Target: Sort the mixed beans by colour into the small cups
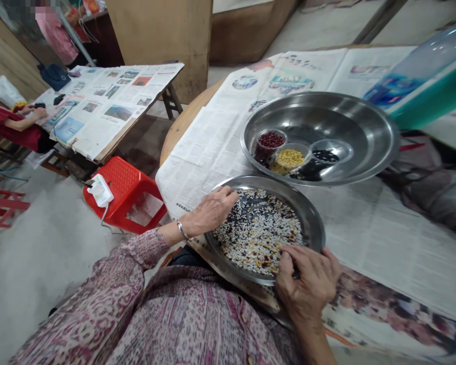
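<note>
A shallow steel plate (307, 223) rests at my lap, filled with mixed white, yellow, red and black grains and beans (258, 233). My left hand (211, 210) lies flat with its fingers on the grains near the far-left rim. A bangle circles that wrist. My right hand (307, 284) curls around the near rim of the plate. Beyond them, a large steel basin (315, 114) holds small clear cups of red beans (270, 142) and yellow grains (288, 159), plus a small dish of black beans (325, 156).
Newspaper (209, 147) covers a round wooden table (186, 121). A plastic bottle (418, 66) intrudes at the upper right. To the left are a red plastic stool (123, 190) with a white power adapter (101, 190), and a newspaper-covered table (106, 106) where a person in red (15, 126) sits.
</note>
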`<state>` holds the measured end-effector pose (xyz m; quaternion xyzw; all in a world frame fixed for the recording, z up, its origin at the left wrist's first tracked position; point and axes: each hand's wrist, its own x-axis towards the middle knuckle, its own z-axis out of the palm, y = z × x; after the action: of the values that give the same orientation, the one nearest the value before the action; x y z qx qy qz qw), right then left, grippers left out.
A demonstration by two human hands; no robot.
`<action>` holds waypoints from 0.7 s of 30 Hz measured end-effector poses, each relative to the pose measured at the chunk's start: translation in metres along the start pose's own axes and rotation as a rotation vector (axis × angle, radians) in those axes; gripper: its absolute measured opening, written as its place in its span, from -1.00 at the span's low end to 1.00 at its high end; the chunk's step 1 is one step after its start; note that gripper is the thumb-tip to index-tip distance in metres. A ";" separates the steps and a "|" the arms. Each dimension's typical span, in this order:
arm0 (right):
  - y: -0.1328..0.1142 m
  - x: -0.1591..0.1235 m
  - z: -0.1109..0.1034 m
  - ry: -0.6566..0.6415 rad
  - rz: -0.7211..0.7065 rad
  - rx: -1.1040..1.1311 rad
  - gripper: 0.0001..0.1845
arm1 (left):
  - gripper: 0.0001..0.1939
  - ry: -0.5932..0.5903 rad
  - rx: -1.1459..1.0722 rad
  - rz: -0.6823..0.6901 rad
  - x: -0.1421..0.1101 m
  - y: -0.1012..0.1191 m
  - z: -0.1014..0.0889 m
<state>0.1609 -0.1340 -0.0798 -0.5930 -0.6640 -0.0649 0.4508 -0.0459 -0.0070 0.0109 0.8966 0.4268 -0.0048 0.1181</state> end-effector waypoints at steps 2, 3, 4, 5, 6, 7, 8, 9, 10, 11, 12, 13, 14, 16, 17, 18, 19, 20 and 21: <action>0.000 0.000 0.000 0.007 -0.016 0.001 -0.87 | -0.83 -0.049 0.018 -0.023 -0.012 0.002 -0.003; 0.000 0.000 0.000 0.007 -0.021 0.001 -0.86 | -0.79 -0.081 0.041 -0.015 -0.018 0.004 -0.003; 0.000 0.000 0.000 0.010 -0.025 0.002 -0.86 | -0.74 -0.111 0.065 -0.001 -0.024 0.004 -0.002; 0.000 0.000 0.000 0.012 -0.026 0.004 -0.86 | -0.71 -0.136 0.086 0.019 -0.028 0.005 0.000; 0.000 0.001 0.000 0.014 -0.026 0.007 -0.86 | -0.73 -0.155 0.099 0.036 -0.031 0.005 0.002; 0.000 0.001 0.000 0.014 -0.026 0.010 -0.86 | -0.78 -0.165 0.103 0.047 -0.034 0.006 0.004; 0.000 0.001 0.000 0.014 -0.026 0.014 -0.86 | -0.84 -0.170 0.098 0.051 -0.035 0.007 0.006; 0.000 0.001 0.000 0.013 -0.028 0.015 -0.86 | -0.89 -0.176 0.085 0.052 -0.036 0.007 0.006; -0.001 0.002 0.000 0.012 -0.030 0.016 -0.86 | -0.91 -0.186 0.071 0.050 -0.036 0.009 0.005; -0.001 0.002 0.000 0.010 -0.032 0.016 -0.86 | -0.89 -0.201 0.056 0.049 -0.037 0.010 0.003; -0.002 0.003 0.000 0.009 -0.033 0.016 -0.86 | -0.87 -0.219 0.041 0.050 -0.037 0.012 0.000; -0.002 0.003 0.000 0.009 -0.034 0.017 -0.86 | -0.86 -0.244 0.028 0.051 -0.038 0.014 -0.003; -0.002 0.003 0.000 0.009 -0.034 0.018 -0.86 | -0.85 -0.272 0.015 0.052 -0.039 0.016 -0.006; -0.001 0.002 0.000 0.011 -0.030 0.018 -0.86 | -0.84 -0.316 -0.016 0.052 -0.041 0.021 -0.008; 0.000 0.001 0.001 0.011 -0.029 0.017 -0.86 | -0.85 -0.331 -0.035 0.053 -0.042 0.023 -0.007; 0.001 0.000 0.001 0.012 -0.029 0.015 -0.87 | -0.86 -0.340 -0.055 0.060 -0.043 0.025 -0.004; 0.002 -0.001 0.001 0.013 -0.029 0.013 -0.87 | -0.87 -0.336 -0.076 0.071 -0.043 0.028 0.001; 0.003 -0.002 0.002 0.014 -0.028 0.013 -0.87 | -0.88 -0.323 -0.097 0.084 -0.043 0.031 0.006; 0.003 -0.002 0.002 0.015 -0.028 0.014 -0.87 | -0.88 -0.305 -0.117 0.099 -0.043 0.034 0.013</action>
<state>0.1625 -0.1335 -0.0836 -0.5802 -0.6691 -0.0709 0.4589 -0.0459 -0.0632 0.0105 0.8971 0.3586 -0.1099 0.2335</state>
